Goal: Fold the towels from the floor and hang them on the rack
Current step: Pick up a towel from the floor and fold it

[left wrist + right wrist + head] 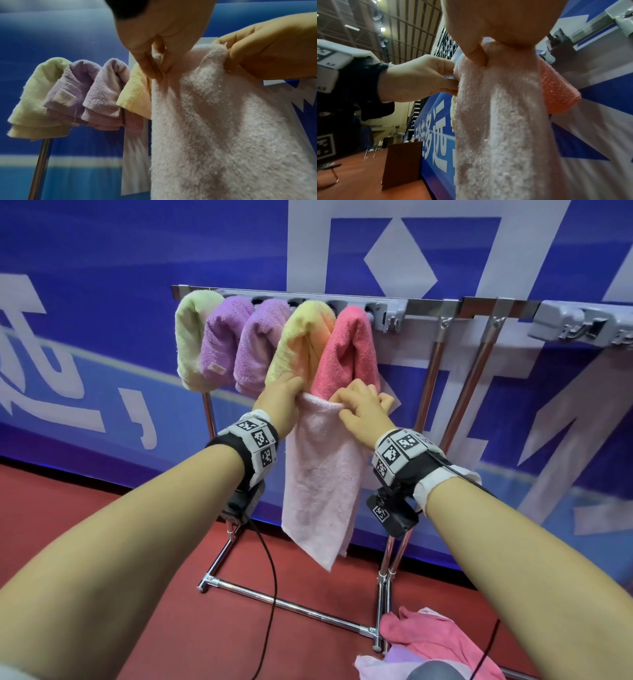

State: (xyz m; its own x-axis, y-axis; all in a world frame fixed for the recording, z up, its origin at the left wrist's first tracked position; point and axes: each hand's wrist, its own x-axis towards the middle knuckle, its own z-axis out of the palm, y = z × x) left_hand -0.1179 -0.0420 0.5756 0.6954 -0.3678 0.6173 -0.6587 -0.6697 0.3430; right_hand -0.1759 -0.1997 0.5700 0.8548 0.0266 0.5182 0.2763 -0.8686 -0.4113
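Note:
A pale pink towel (318, 481) hangs folded lengthwise in front of the metal rack (442, 302). My left hand (282, 393) pinches its top left corner, and my right hand (359, 409) pinches the top right edge. The left wrist view shows the left hand (154, 63) gripping the pale pink towel (223, 128). In the right wrist view my right hand (479, 56) grips the top of the pale pink towel (501, 128). Several folded towels hang on the rack: pale green (190, 337), two purple (222, 337), yellow-orange (305, 340) and coral pink (349, 350).
A heap of pink and lilac towels (431, 645) lies on the red floor (137, 594) at the rack's right foot. A black cable (270, 577) trails from my left wrist. A second rack (582, 323) stands to the right. A blue banner wall (102, 268) runs behind.

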